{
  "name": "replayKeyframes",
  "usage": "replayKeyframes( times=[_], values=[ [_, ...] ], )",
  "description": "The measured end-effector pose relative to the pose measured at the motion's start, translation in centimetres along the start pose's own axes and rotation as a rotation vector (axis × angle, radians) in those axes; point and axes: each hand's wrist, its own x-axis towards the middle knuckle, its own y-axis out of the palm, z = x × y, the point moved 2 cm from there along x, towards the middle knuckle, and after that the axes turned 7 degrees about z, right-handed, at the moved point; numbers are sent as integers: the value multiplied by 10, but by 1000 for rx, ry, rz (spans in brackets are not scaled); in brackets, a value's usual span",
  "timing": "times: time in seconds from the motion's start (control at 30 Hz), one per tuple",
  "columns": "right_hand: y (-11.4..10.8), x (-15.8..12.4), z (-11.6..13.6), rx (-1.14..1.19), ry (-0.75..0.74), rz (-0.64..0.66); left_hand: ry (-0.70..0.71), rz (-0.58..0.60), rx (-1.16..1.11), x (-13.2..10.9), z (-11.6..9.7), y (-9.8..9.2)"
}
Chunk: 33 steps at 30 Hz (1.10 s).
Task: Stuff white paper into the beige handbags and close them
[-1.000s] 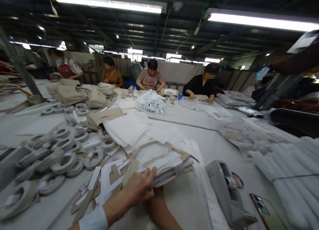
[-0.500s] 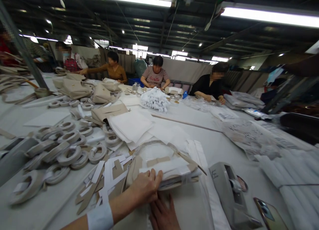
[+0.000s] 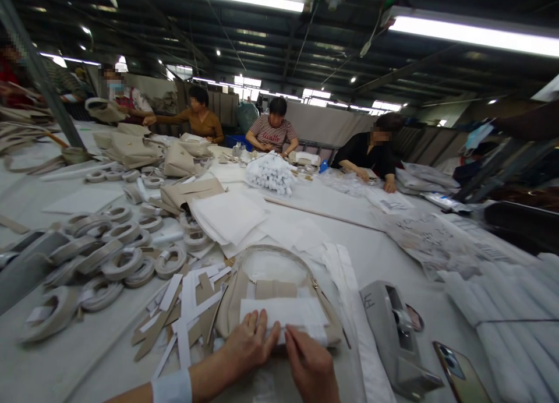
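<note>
A beige handbag (image 3: 227, 310) lies on the table in front of me, its strap arched at the far side. Across its lower front lies a white sheet (image 3: 301, 311). My left hand (image 3: 247, 347) rests on the sheet's left part, fingers laid over it and thumb apart. At the near edge of the sheet, the thumb and fingertips of my right hand (image 3: 311, 365) are drawn together in a pinch. The exact hold of these fingertips is partly hidden.
Left of the bag are white and beige strips (image 3: 187, 310) and several coiled straps (image 3: 122, 263). White sheets (image 3: 229, 216) lie beyond. A grey tape dispenser (image 3: 388, 333), a phone (image 3: 460, 371) and white foam rolls (image 3: 510, 315) are to the right. Co-workers sit across the table.
The bag's near edge, raised before, has come down flatter. My right hand has moved up and right from under it to the sheet's near edge, its spread fingers now together.
</note>
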Motion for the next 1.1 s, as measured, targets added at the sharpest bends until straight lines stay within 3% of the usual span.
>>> replayKeyframes(
  times=[0.07,0.13,0.23,0.33,0.47,0.63,0.73,0.87,0.93,1.1],
  values=[
    [-16,42,-9,62,232,21,3,-28,7,0,-2,2],
    [-16,86,-20,66,374,162,2,-57,13,0,-3,4],
    [5,142,-35,40,400,298,-17,-85,4,2,-4,4],
    [39,173,-44,-9,435,373,-45,-127,2,10,-5,0],
    [72,183,-52,-67,551,433,-50,-260,39,22,-12,-4],
    [84,186,-58,-21,589,463,-57,-404,93,23,-23,-3],
    [86,191,-58,66,562,485,-41,-387,109,23,-23,-4],
    [86,200,-56,246,492,507,7,-275,104,28,-19,-12],
    [87,203,-55,360,469,534,-6,-284,96,31,-19,-15],
    [96,209,-47,623,491,574,-94,-523,150,28,-24,-7]
  ],
)
